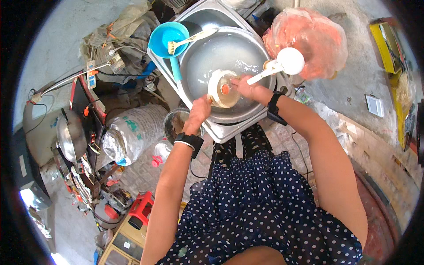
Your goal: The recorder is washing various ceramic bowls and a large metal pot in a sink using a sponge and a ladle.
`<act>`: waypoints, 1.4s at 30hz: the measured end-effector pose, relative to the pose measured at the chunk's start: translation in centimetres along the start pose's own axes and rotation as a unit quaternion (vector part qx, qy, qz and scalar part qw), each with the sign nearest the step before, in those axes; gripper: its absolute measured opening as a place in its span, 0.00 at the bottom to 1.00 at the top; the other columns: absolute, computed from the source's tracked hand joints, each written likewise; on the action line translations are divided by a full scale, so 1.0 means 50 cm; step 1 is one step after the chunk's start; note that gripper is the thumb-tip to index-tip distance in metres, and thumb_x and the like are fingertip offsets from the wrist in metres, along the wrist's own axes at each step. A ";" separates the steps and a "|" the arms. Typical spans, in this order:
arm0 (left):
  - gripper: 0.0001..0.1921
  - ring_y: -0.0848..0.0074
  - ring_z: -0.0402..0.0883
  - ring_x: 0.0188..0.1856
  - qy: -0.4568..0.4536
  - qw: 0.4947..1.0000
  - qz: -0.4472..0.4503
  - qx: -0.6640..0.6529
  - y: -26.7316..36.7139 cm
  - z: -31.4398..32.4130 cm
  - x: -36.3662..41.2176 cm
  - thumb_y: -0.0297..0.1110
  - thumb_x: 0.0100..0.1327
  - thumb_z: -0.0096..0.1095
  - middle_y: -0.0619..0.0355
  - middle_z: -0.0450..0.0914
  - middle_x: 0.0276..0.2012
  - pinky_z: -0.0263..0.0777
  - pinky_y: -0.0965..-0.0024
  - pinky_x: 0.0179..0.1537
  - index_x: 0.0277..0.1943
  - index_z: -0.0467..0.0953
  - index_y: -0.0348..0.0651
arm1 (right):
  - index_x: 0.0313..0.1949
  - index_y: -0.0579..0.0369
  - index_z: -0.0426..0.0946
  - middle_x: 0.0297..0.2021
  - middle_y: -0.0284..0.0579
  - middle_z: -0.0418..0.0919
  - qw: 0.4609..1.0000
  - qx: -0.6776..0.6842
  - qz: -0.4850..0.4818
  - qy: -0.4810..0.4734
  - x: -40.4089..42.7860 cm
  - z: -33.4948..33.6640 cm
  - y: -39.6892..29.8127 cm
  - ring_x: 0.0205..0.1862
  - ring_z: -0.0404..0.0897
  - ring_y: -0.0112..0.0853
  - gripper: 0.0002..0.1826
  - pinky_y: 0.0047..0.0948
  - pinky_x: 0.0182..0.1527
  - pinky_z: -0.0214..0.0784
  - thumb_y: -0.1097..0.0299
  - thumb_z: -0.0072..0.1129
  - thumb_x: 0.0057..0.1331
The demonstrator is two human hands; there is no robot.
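My left hand (200,111) grips the near left rim of a round cream-coloured vessel (215,89), tilted over a large metal basin (198,63). Inside the vessel is an orange-red spot or piece (225,88). My right hand (246,87) is at the vessel's right side, fingers reaching to its opening; whether it grips anything is not clear. Water shows in the basin, which stands in a stainless steel sink (215,132). A turquoise ladle (175,69) rests at the sink's upper left, with a scrubbing brush (193,38) lying across it and the basin rim.
A white round-headed faucet-like fixture (290,61) juts over the basin's right edge. Beside it hangs a red plastic bag (311,43). Below left of the sink stand a bucket (169,124) and a full woven sack (139,129). A wok (71,135) and power strip (91,74) are at left.
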State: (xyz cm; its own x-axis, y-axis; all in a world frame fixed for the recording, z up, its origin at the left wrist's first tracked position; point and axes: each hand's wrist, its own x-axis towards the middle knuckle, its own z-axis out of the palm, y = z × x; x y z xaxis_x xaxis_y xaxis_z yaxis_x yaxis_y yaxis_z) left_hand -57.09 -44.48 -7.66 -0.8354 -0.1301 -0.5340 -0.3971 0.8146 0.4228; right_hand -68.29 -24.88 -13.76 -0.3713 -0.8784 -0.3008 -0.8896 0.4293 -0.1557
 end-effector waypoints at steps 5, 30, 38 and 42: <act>0.14 0.45 0.74 0.42 0.023 0.999 -0.020 -0.010 -0.003 0.003 -0.016 0.38 0.63 0.47 0.37 0.77 0.36 0.68 0.52 0.44 0.41 0.74 0.36 | 0.54 0.56 0.66 0.35 0.50 0.79 0.954 0.241 0.171 -0.044 -0.045 -0.061 -0.083 0.37 0.80 0.45 0.20 0.40 0.37 0.73 0.70 0.45 0.62; 0.15 0.46 0.74 0.43 0.017 1.000 -0.022 0.004 0.019 -0.012 0.007 0.40 0.64 0.47 0.37 0.76 0.37 0.67 0.52 0.45 0.41 0.74 0.37 | 0.51 0.70 0.59 0.47 0.55 0.68 -0.206 0.907 0.213 0.300 0.012 -0.018 -0.066 0.47 0.72 0.43 0.18 0.42 0.57 0.67 0.85 0.37 0.59; 0.17 0.46 0.75 0.42 0.021 1.000 -0.006 -0.005 -0.005 -0.004 0.010 0.42 0.64 0.45 0.38 0.77 0.36 0.67 0.52 0.46 0.41 0.75 0.36 | 0.47 0.62 0.69 0.37 0.49 0.75 0.414 0.835 0.357 0.065 -0.101 -0.176 -0.068 0.37 0.77 0.35 0.18 0.32 0.42 0.76 0.85 0.38 0.58; 0.17 0.47 0.75 0.41 0.033 0.999 0.008 -0.004 -0.004 -0.001 0.019 0.42 0.64 0.46 0.38 0.77 0.35 0.67 0.52 0.45 0.40 0.75 0.36 | 0.46 0.52 0.74 0.41 0.44 0.77 0.864 0.456 0.129 0.168 -0.072 -0.141 -0.039 0.35 0.79 0.36 0.15 0.31 0.38 0.75 0.77 0.44 0.60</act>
State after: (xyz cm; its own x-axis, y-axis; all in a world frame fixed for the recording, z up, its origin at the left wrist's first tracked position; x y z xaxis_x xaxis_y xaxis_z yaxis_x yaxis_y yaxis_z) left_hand -57.84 -44.79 -8.22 -0.8649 -0.1535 -0.4779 -0.3857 0.8126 0.4370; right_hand -67.09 -24.06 -5.72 -0.7187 -0.6743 -0.1699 -0.2432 0.4727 -0.8470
